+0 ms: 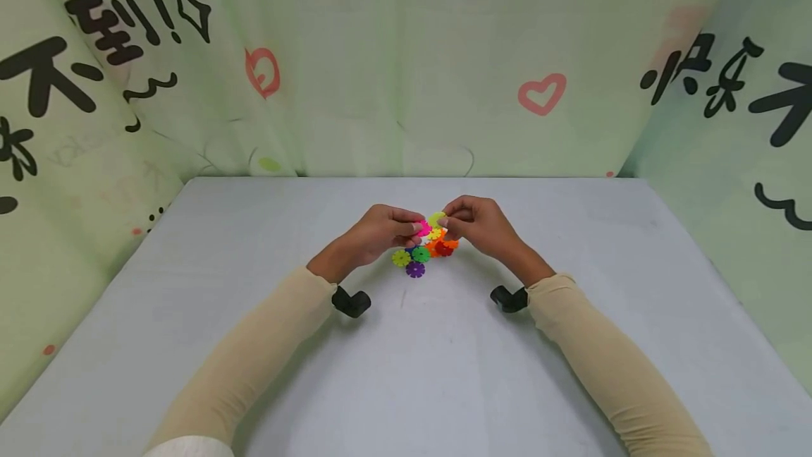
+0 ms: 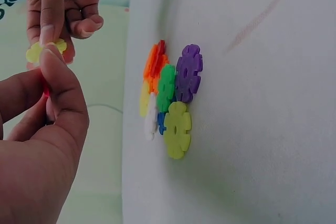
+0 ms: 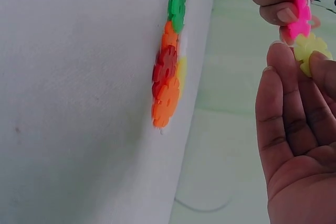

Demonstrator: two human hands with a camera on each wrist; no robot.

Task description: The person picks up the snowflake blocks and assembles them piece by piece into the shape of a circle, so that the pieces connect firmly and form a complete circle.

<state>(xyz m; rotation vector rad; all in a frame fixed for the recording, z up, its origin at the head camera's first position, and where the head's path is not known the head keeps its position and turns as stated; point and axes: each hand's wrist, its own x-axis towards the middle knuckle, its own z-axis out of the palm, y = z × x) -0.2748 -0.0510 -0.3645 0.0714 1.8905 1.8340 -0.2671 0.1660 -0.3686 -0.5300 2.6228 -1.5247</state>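
Note:
Above the table, the left hand (image 1: 383, 235) pinches a pink flower-shaped piece (image 3: 301, 18) between thumb and fingers. Facing it, the right hand (image 1: 483, 228) pinches a yellow flower piece (image 3: 311, 52) by its edge. In the right wrist view the two pieces meet at their edges; whether they interlock I cannot tell. Below the hands lies a cluster of flower pieces: purple (image 2: 188, 73), green (image 2: 166, 88), yellow-green (image 2: 178, 130), white (image 2: 150, 115), dark red (image 3: 165, 69) and orange (image 3: 167, 103), with blue and yellow ones partly hidden.
A white-covered table (image 1: 444, 372) extends around the hands. Behind it and at both sides hangs a pale green curtain (image 1: 406, 62) with black characters and red hearts. Black wrist-worn devices (image 1: 352, 302) stick out near both cuffs.

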